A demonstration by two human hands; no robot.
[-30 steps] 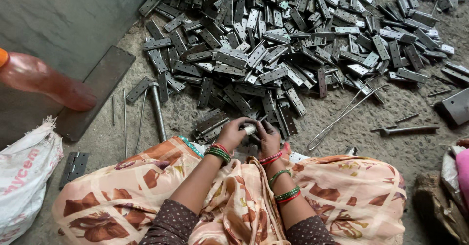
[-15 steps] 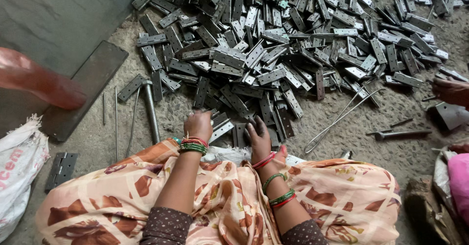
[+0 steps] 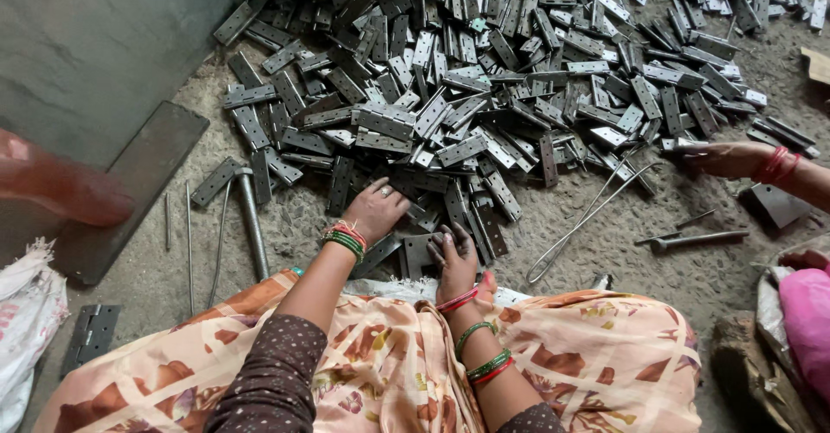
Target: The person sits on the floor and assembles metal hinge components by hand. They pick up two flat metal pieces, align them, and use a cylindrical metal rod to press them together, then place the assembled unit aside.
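The right hand (image 3: 456, 256) rests fingers-down on a dark hinge (image 3: 418, 254) at the near edge of the pile — whether it grips, I cannot tell. Just left, the left hand (image 3: 378, 211) lies spread and loose on the hinges. Beyond — the big pile (image 3: 519, 70); a co-worker's hand (image 3: 726, 158) reaches in at right.

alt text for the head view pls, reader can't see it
A seated person's left hand and right hand rest on metal hinges at the near edge of a large heap on a gritty floor. Another person's hand reaches in from the right.
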